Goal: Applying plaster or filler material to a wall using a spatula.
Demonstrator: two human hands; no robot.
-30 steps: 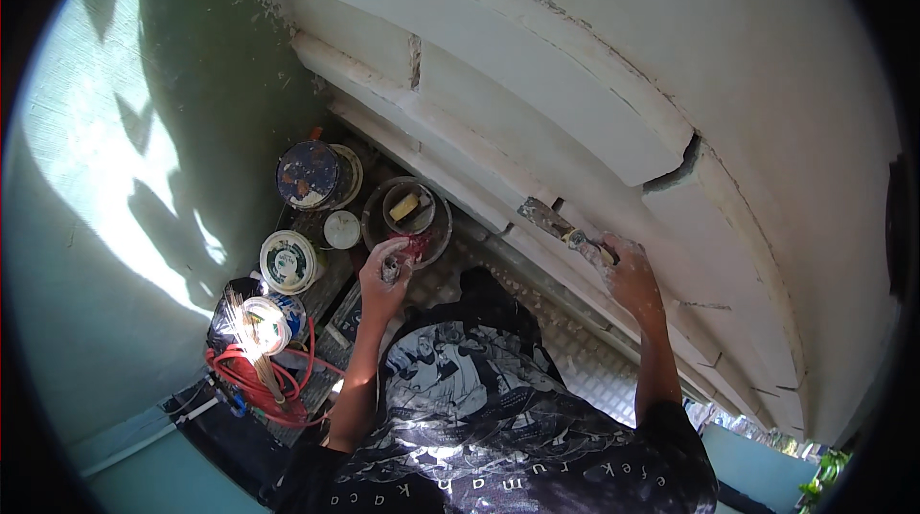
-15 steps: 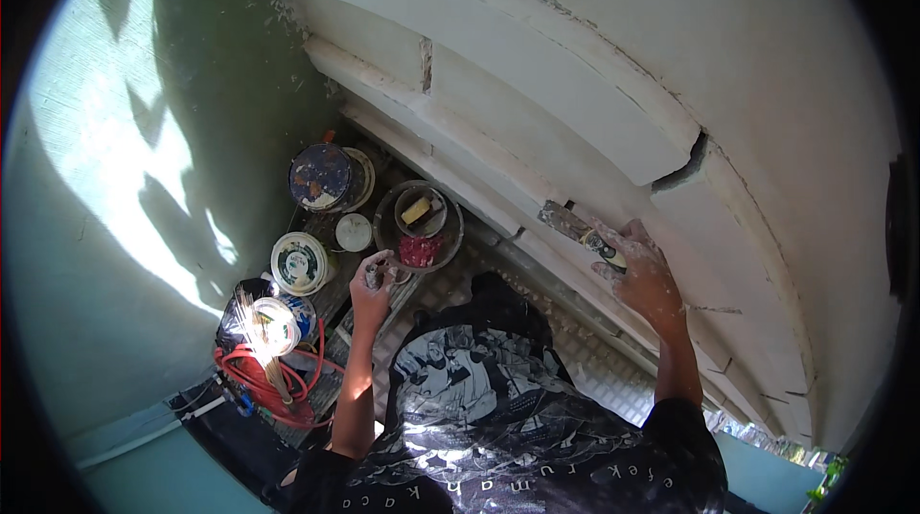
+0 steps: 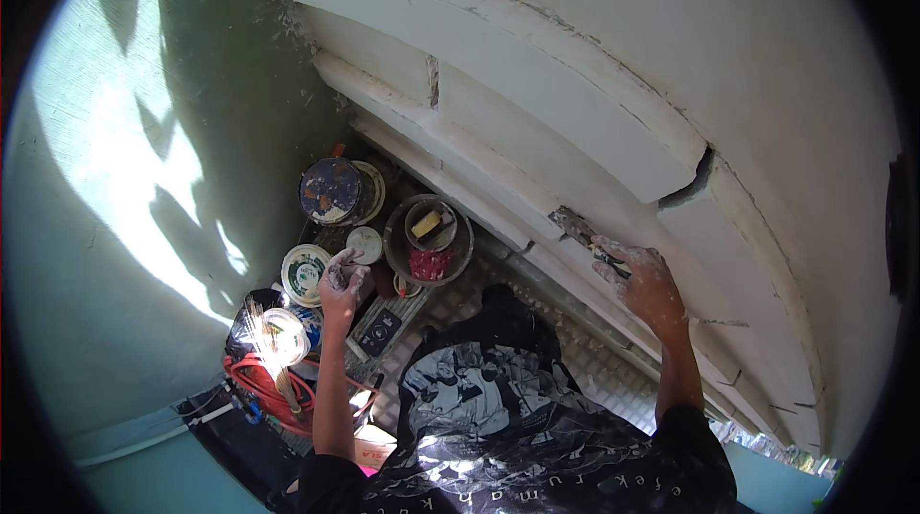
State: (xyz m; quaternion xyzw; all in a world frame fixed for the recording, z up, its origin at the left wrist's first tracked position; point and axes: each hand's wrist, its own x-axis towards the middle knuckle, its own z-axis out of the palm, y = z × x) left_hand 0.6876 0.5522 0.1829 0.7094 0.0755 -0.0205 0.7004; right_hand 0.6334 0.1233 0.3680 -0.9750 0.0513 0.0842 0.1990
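My right hand is closed around the handle of a putty knife. The knife's broad, smeared blade points up and left, at the edge of a stepped white moulding on the wall; whether it touches cannot be told. My left hand, whitened with dust, is raised near the buckets with curled fingers. Something small and dark shows between those fingers, too unclear to name. Beyond it stands a round grey basin with a smaller bowl, a yellow block and a red cloth inside.
Left of the basin stand a paint-stained dark bucket and a white-lidded tub. A red hose lies coiled beside a bundle of thin sticks. A dark gap splits the upper moulding.
My left hand has moved left, away from the basin and towards the lidded tub. My right hand keeps the putty knife at the moulding, shifted slightly. The view has shifted a little.
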